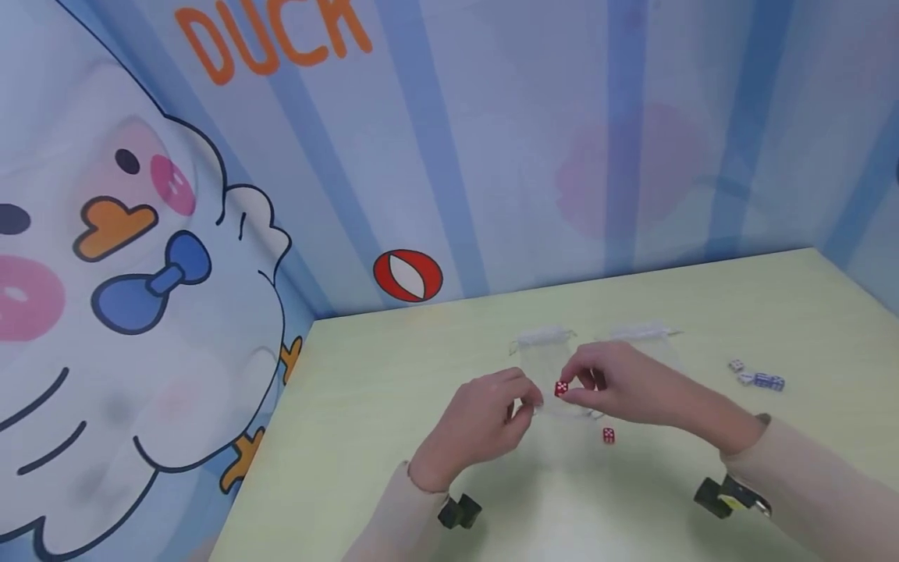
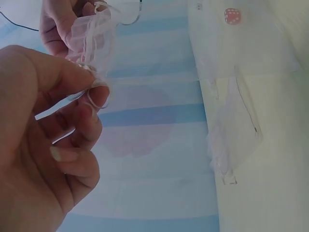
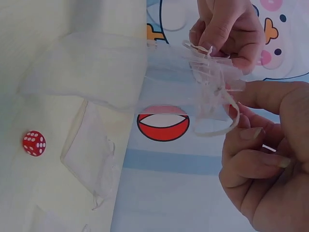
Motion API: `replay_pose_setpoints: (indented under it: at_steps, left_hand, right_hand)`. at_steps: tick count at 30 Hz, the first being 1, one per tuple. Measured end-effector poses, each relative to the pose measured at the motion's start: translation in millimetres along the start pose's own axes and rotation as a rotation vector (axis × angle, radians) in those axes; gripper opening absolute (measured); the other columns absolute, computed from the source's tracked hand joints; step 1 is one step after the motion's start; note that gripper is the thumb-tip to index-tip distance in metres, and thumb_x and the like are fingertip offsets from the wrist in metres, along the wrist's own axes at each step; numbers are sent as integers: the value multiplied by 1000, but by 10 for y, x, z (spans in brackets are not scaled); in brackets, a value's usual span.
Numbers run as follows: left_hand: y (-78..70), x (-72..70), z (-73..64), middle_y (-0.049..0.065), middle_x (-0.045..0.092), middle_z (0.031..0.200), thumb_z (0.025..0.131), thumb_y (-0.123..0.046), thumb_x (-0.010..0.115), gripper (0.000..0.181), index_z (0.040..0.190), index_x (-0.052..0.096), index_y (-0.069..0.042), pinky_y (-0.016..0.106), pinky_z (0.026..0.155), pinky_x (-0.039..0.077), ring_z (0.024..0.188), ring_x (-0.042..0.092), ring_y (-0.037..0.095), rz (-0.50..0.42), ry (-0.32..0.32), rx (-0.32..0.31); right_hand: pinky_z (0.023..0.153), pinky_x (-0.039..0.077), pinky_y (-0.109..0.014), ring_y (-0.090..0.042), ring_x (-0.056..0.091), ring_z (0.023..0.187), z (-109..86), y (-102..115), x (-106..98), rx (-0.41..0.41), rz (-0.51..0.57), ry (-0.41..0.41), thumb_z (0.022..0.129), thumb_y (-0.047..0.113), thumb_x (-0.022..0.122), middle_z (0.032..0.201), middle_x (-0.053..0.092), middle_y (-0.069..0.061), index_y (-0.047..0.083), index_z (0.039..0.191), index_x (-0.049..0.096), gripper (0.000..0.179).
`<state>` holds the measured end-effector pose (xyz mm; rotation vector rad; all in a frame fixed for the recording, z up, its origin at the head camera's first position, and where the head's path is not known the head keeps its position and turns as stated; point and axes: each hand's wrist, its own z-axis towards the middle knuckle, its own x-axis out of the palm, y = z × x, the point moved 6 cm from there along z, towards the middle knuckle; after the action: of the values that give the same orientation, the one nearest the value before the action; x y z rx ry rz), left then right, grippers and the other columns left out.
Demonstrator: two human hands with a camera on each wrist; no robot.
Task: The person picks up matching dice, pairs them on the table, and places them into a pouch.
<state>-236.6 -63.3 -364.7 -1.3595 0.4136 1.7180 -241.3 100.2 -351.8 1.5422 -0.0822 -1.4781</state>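
A sheer white organza drawstring bag (image 3: pixel 96 72) hangs stretched out between my hands. At its gathered mouth, my left hand (image 1: pixel 488 414) pinches the edge between thumb and fingers, with the cord looping there. My right hand (image 1: pixel 628 382) pinches a red die (image 1: pixel 561 388) with white dots right beside the bag's mouth; the bag's fabric mostly covers this die in the right wrist view. On the table below lies another red die (image 1: pixel 609 435), also visible in the right wrist view.
Two more sheer white bags, a left one (image 1: pixel 546 337) and a right one (image 1: pixel 642 332), lie toward the back of the pale table (image 1: pixel 372 390). White dice (image 1: pixel 735 364) and blue dice (image 1: pixel 769 382) sit at the right. A printed cloth backdrop (image 1: pixel 520 140) rises behind the table.
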Motion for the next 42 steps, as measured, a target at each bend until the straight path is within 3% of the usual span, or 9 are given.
replay_pose_setpoints:
  at_steps: [11,18,23,28,33,40,42]
  left_hand:
    - [189,-5,147,-3,66,85,92,-9,65,11,95,75,-9,15,59,43,63,50,5,-75,-103,-64]
    - [272,54,174,-5,66,86,93,-12,65,11,97,76,-10,14,62,43,65,51,4,-60,-77,-100]
    - [281,53,155,-6,66,85,93,-10,64,12,96,76,-11,12,61,43,64,50,2,-32,-79,-93]
    - [272,50,158,-5,65,86,93,-9,63,13,95,76,-11,12,59,41,63,48,2,-46,-78,-74]
    - [254,87,157,-6,66,88,93,-7,62,14,95,75,-12,12,58,40,63,48,2,-51,-77,-75]
    - [248,96,170,-3,67,90,93,-7,62,14,96,75,-11,12,59,41,64,49,3,-66,-84,-65]
    - [248,91,172,-3,67,90,93,-7,62,14,96,75,-11,12,60,41,65,50,4,-63,-90,-61]
  right_hand:
    - [56,46,-28,-15,52,62,275,-84,-155,-11,-50,138,90,14,73,75,55,6,16,94,70,6]
    - [58,46,-30,-13,50,66,345,-133,-157,33,-99,168,89,17,74,81,54,3,14,98,70,11]
    - [55,44,-28,-13,48,58,259,-187,-199,49,42,61,92,22,73,79,52,2,9,112,64,25]
    - [56,43,-28,-11,44,57,88,-377,-236,85,116,-25,96,10,65,77,49,0,4,119,61,24]
    - [57,41,-28,-10,41,57,-99,-618,-126,147,74,20,92,9,67,70,45,2,2,118,62,28]
    - [52,33,-27,-10,35,54,-173,-844,175,231,46,104,80,23,83,59,39,5,-3,127,57,59]
    - [51,32,-27,-9,35,53,-175,-889,262,238,35,118,78,23,85,58,39,5,-2,120,63,54]
